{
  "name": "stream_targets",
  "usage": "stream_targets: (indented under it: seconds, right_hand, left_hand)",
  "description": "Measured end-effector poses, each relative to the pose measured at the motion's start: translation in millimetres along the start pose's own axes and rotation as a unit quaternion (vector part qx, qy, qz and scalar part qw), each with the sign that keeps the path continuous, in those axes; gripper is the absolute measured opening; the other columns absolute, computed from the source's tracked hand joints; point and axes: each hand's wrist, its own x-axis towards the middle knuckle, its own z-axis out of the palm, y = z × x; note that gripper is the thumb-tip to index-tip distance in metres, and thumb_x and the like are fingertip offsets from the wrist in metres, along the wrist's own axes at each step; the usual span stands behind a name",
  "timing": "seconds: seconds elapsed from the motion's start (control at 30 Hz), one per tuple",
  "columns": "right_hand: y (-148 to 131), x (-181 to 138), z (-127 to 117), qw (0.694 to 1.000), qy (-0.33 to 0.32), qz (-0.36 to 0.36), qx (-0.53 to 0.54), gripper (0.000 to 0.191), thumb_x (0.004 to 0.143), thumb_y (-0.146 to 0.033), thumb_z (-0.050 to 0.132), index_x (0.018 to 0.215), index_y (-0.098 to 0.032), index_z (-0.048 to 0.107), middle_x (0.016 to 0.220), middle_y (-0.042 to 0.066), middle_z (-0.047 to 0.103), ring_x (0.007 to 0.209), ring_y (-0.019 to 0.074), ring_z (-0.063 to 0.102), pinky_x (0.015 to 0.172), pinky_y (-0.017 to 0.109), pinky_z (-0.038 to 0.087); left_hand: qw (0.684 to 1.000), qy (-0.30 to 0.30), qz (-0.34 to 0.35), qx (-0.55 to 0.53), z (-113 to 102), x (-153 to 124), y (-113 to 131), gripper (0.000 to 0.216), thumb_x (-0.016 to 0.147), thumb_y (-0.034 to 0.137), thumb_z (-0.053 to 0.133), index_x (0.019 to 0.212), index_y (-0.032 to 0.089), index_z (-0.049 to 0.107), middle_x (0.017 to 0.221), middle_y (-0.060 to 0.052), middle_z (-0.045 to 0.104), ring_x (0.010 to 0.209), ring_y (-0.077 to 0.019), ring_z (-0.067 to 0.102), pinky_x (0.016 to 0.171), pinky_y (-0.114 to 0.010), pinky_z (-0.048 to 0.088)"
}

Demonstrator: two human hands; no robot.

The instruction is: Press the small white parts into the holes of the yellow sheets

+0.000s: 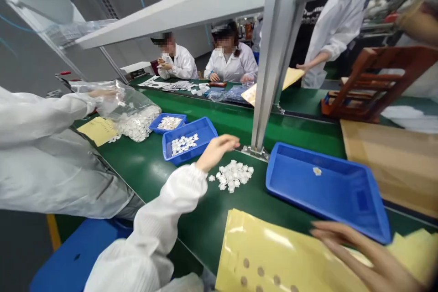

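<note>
My left hand is open and empty, fingers close together, just beside the loose pile of white pieces on the green surface, left of the large blue tray. My right hand spreads wide, empty, over the yellow perforated sheet below that tray.

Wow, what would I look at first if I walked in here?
Your eye would likely jump to the heap of small white pieces on the green workbench, right by the person's left hand. Next comes the big blue tray to the right, with one white piece inside. On the left, a co-worker's hand grips a clear plastic bag stuffed with more white pieces.
</note>
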Motion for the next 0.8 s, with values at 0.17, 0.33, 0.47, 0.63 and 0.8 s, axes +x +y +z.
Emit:
stream_targets:
  seconds: [0.17,0.33,0.47,0.63,0.8]
  right_hand:
    - [-6,10,81,0.959,-0.012,-0.192,-0.207,0.062,0.085,-0.051,0.049,0.140,-0.024,0.036,0.143,0.010,0.039,0.131,0.0294,0.037,0.103,0.050,0.040]
    - [10,5,99,0.945,-0.033,-0.195,-0.261,0.060,0.089,-0.049,0.044,0.142,-0.023,0.032,0.146,0.009,0.035,0.134,0.0265,0.032,0.107,0.049,0.034]
    - [11,4,93,0.945,-0.043,-0.188,-0.264,0.059,0.089,-0.050,0.043,0.141,-0.024,0.032,0.146,0.008,0.034,0.134,0.0258,0.031,0.107,0.049,0.034]
    - [11,6,92,0.951,-0.058,-0.174,-0.250,0.058,0.090,-0.049,0.042,0.140,-0.022,0.034,0.145,0.007,0.036,0.134,0.0256,0.032,0.108,0.049,0.032]
    - [-9,4,77,0.970,-0.022,-0.161,-0.180,0.046,0.089,-0.043,0.048,0.128,-0.020,0.047,0.134,0.012,0.047,0.127,0.0278,0.039,0.102,0.048,0.039]
  left_hand:
    - [0.972,0.074,-0.002,0.222,-1,-122,-70,0.027,0.084,0.033,0.052,0.106,0.022,0.063,0.116,-0.007,0.061,0.113,-0.0219,0.052,0.101,-0.038,0.036]
    - [0.922,0.175,0.059,0.340,-1,-135,-108,0.025,0.088,0.029,0.045,0.104,0.022,0.063,0.106,-0.009,0.061,0.105,-0.0230,0.051,0.094,-0.040,0.040]
    - [0.891,0.139,0.067,0.427,4,-111,-112,0.020,0.085,0.035,0.053,0.095,0.020,0.064,0.092,-0.008,0.060,0.091,-0.0237,0.050,0.080,-0.037,0.044]
    - [0.875,0.108,0.079,0.466,9,-101,-114,0.023,0.089,0.030,0.044,0.085,0.020,0.065,0.087,-0.009,0.061,0.087,-0.0222,0.053,0.078,-0.033,0.042]
    - [0.962,0.106,-0.009,0.252,17,-122,-92,0.024,0.086,0.034,0.050,0.088,0.020,0.069,0.090,-0.007,0.066,0.085,-0.0206,0.060,0.082,-0.034,0.045]
